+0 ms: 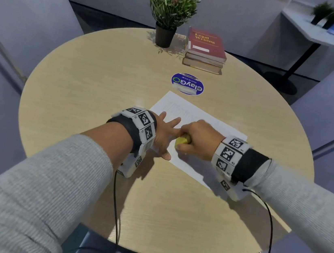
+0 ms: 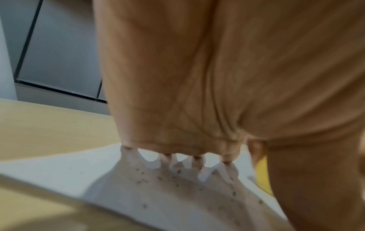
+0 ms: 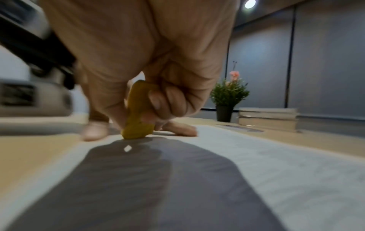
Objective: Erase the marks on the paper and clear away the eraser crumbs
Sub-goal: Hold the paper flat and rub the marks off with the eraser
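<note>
A white sheet of paper (image 1: 201, 118) lies on the round wooden table (image 1: 95, 83) in front of me. My left hand (image 1: 166, 134) lies flat on the sheet's left part with fingers spread, pressing it down. My right hand (image 1: 196, 138) grips a yellow eraser (image 1: 182, 141) whose lower end touches the paper. In the right wrist view the eraser (image 3: 138, 112) is pinched between thumb and curled fingers, its tip on the sheet (image 3: 256, 164). Dark eraser crumbs (image 2: 177, 176) speckle the paper (image 2: 59, 175) under my left palm (image 2: 197, 78).
A potted plant with pink flowers (image 1: 169, 14) and a stack of books (image 1: 205, 50) stand at the table's far side. A round blue sticker (image 1: 187, 84) lies just beyond the paper. Cables hang from both wrists over the near table edge.
</note>
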Tool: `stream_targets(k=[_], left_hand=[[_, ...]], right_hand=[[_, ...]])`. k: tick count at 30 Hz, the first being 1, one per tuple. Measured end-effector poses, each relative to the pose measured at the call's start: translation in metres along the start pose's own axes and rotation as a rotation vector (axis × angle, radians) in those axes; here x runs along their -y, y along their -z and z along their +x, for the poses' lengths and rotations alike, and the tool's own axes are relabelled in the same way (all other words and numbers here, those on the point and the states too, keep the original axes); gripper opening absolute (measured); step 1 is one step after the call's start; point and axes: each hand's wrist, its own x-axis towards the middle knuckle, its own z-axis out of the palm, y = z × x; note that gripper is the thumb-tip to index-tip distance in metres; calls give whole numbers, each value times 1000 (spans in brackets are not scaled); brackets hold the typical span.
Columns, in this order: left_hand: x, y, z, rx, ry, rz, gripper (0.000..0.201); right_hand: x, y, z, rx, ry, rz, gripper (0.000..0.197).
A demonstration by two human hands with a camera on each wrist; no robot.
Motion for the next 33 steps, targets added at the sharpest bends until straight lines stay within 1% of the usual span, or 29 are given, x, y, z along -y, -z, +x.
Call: stream_targets(k=[2, 3, 5, 7, 9, 11, 14, 15, 17, 19, 20, 22, 23, 26, 27, 30, 32, 33], left_hand=[[2, -1, 1, -1, -16, -24, 95], [4, -1, 2, -1, -16, -25, 97], [4, -3, 6, 6, 0, 6, 101], [3, -4, 7, -1, 5, 33, 103], [3, -3, 7, -2, 5, 21, 105], [3, -3, 8, -3, 11, 34, 107], [1, -4, 10, -4, 17, 70, 105], [1, -4, 10, 0, 19, 60, 105], [7, -7, 16, -14, 14, 43, 108], [10, -10, 22, -42, -10, 45, 115], [11, -12, 25, -51, -20, 56, 118], [10, -13, 26, -46, 3, 83, 118], [10, -12, 25, -41, 12, 91, 115], [6, -6, 15, -12, 43, 85, 109], [6, -5, 15, -12, 34, 74, 110], [8, -9, 22, -15, 35, 72, 113], [9, -8, 22, -11, 13, 85, 114], [8, -7, 19, -3, 19, 82, 112]], right_hand=[[9, -6, -8, 62, 92, 19, 17], [9, -4, -8, 71, 92, 13, 21], [1, 3, -2, 34, 7, -1, 28], [-4, 3, -1, -7, -6, -15, 23], [5, -4, -10, 41, 72, 4, 12], [6, -7, -15, 80, 104, 5, 15], [-5, 3, -6, 11, 3, -10, 28], [-5, 3, -6, -4, 15, -22, 26], [4, -3, -10, 32, 110, -11, 14], [6, -5, -14, 66, 148, -8, 17], [2, -1, -11, 48, 106, -11, 22], [-9, 6, -4, 2, 21, -19, 31], [-10, 5, -4, -5, 20, -28, 30], [3, -7, -15, 67, 125, -27, 18], [2, -7, -17, 69, 132, -34, 18], [-11, 8, -7, -13, 21, -55, 20], [-7, 6, -8, 2, 57, -49, 18], [1, 1, -12, 40, 112, -51, 17]])
